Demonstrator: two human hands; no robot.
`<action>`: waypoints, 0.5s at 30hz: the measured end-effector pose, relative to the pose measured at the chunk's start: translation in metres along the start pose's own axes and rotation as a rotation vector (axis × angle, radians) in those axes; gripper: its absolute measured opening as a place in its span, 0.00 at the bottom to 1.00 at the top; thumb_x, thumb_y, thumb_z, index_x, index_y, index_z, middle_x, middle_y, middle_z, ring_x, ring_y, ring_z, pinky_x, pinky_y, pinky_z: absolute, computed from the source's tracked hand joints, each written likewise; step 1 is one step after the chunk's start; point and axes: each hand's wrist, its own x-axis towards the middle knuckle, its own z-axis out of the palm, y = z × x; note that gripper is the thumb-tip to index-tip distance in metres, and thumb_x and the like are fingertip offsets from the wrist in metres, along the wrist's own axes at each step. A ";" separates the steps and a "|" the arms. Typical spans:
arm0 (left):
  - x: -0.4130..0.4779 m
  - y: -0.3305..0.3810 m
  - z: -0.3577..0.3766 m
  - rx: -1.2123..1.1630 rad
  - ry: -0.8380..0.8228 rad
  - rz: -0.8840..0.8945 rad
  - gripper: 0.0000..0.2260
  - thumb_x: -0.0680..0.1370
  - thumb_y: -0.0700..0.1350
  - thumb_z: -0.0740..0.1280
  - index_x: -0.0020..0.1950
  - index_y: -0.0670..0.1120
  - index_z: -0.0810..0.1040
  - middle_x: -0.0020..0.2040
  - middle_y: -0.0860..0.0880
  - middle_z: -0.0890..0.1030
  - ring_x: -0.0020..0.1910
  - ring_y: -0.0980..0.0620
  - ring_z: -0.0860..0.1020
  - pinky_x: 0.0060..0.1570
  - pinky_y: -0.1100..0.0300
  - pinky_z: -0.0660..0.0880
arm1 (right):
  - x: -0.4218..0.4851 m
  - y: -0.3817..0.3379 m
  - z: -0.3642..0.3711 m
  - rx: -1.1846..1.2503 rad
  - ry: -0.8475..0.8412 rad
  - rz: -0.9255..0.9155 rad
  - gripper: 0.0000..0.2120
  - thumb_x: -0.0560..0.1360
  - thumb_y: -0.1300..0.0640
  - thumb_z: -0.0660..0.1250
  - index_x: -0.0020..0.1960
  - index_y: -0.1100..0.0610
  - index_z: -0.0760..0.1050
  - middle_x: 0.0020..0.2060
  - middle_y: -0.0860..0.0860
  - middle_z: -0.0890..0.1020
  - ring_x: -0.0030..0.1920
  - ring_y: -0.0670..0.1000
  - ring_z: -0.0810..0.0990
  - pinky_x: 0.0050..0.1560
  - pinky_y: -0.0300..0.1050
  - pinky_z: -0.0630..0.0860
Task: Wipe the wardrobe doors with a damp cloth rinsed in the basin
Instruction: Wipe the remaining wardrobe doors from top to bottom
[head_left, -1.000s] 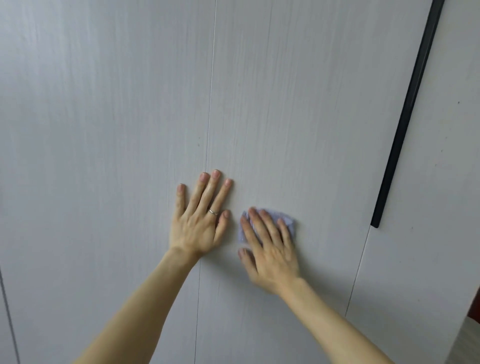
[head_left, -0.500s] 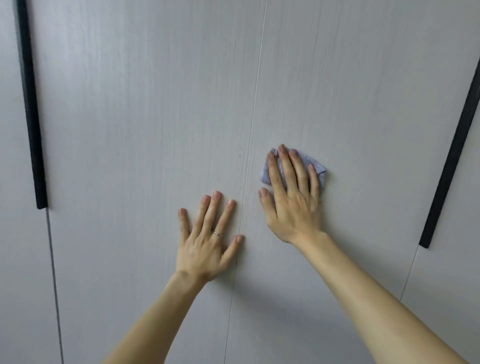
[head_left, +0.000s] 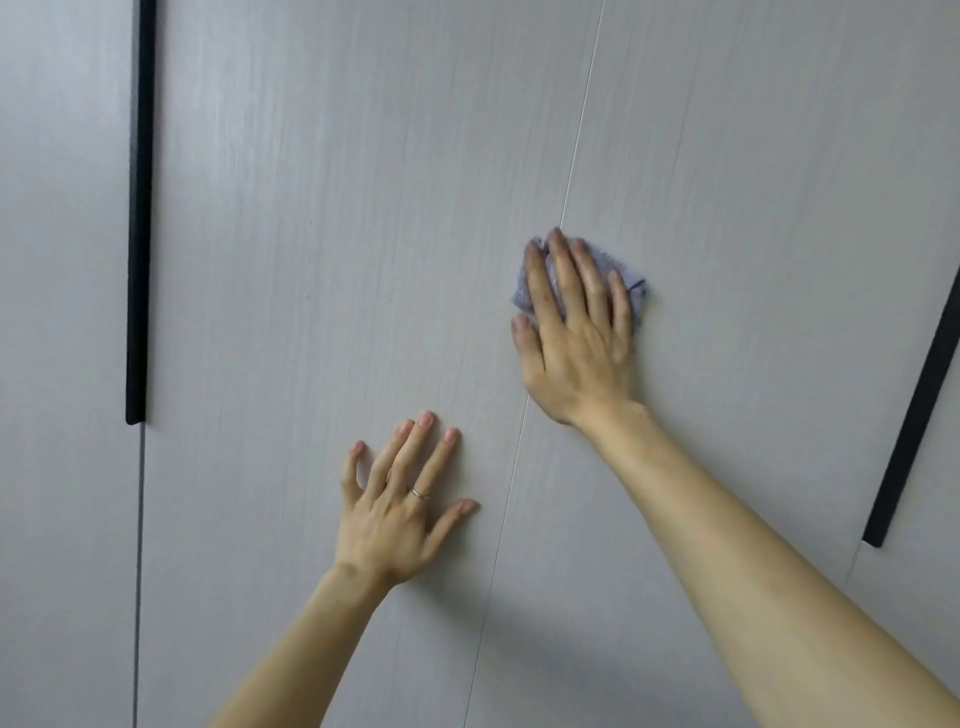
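Pale grey wood-grain wardrobe doors (head_left: 322, 234) fill the view, split by a thin vertical seam. My right hand (head_left: 576, 332) lies flat on the right-hand door just beside the seam and presses a small folded bluish-grey cloth (head_left: 635, 280) against it; only the cloth's edges show past my fingers. My left hand (head_left: 400, 509) rests lower on the left-hand door with fingers spread, a ring on one finger, holding nothing.
A long black bar handle (head_left: 139, 218) runs down the left door edge. A second black handle (head_left: 914, 415) slants down at the far right. The basin is out of view.
My right hand has slid the cloth upward along the door, from beside my left hand to well above it. My left hand stays pressed on the door. The view has shifted left.
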 end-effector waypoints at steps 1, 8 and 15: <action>0.000 0.001 0.000 -0.007 0.005 -0.004 0.33 0.80 0.68 0.55 0.80 0.52 0.61 0.81 0.49 0.58 0.81 0.53 0.51 0.74 0.38 0.52 | -0.025 0.002 0.002 -0.007 -0.032 -0.075 0.30 0.82 0.45 0.54 0.81 0.52 0.53 0.81 0.50 0.55 0.80 0.51 0.52 0.78 0.57 0.51; 0.001 0.003 -0.018 -0.052 -0.063 -0.009 0.34 0.78 0.67 0.60 0.80 0.52 0.63 0.82 0.49 0.58 0.80 0.50 0.57 0.73 0.39 0.56 | -0.181 0.001 0.013 -0.008 -0.263 -0.307 0.30 0.81 0.45 0.54 0.81 0.48 0.53 0.81 0.46 0.49 0.79 0.50 0.56 0.78 0.55 0.53; 0.009 -0.039 -0.052 -0.109 -0.117 -0.259 0.36 0.75 0.65 0.62 0.81 0.57 0.56 0.82 0.49 0.53 0.79 0.45 0.57 0.73 0.36 0.55 | 0.013 -0.033 -0.001 0.067 -0.078 -0.015 0.30 0.81 0.45 0.54 0.81 0.50 0.53 0.80 0.51 0.56 0.80 0.52 0.54 0.78 0.55 0.48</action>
